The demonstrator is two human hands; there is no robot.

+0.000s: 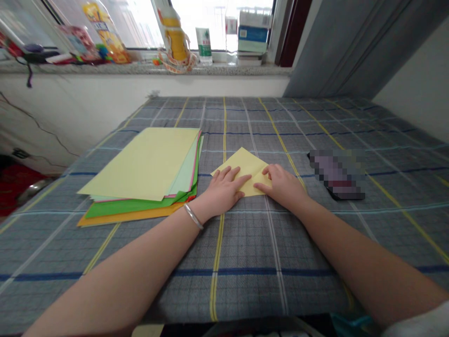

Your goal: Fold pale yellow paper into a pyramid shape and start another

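Note:
A small piece of yellow paper [242, 159] lies on the plaid cloth in front of me, with a crease across its right part. My left hand [226, 189] rests flat on its left side, fingers spread, a silver bangle at the wrist. At the paper's right edge is my right hand [282, 185], its fingers curled with thumb and forefinger at the paper. Just left of my hands sits a stack of coloured paper [147, 157], yellow on top, with green, pink and orange sheets showing below.
The plaid cloth [245, 243] covers the table. A phone-like object [336, 175], blurred out, lies to the right. Along the windowsill [217, 69] stand a yellow bottle [175, 40], a white-green tube [204, 45], boxes [253, 35] and snack packets [107, 35]. A grey curtain [351, 47] hangs at right.

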